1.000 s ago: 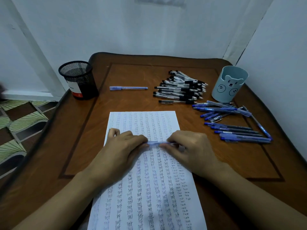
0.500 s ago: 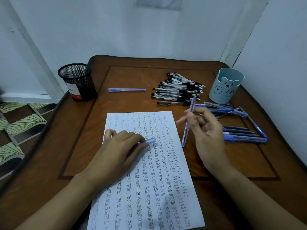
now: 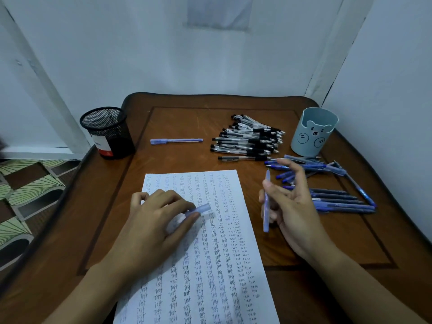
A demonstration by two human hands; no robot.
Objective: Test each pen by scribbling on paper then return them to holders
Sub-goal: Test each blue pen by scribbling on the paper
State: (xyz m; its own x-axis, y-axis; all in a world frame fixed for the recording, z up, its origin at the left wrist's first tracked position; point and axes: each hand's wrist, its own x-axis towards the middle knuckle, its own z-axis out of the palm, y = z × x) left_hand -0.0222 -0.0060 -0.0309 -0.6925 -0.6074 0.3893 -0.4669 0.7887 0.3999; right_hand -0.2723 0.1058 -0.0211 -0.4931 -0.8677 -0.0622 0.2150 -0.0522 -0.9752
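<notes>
Presently, left hand (image 3: 152, 220) rested on the paper (image 3: 210, 265), pinching a blue cap (image 3: 201, 209); the sheet was filled with columns reading "Test". Right hand (image 3: 294, 206) gripped the uncapped blue pen (image 3: 266, 202) upright just off the paper's right edge. Mesh holder (image 3: 107, 133) stood at the table's far-left corner, label unreadable; bear cup (image 3: 313, 132) far-right.

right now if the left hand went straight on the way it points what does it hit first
Probably the blue pen held in the right hand; the left hand, pinching the cap, points that way. Depth unclear.
</notes>
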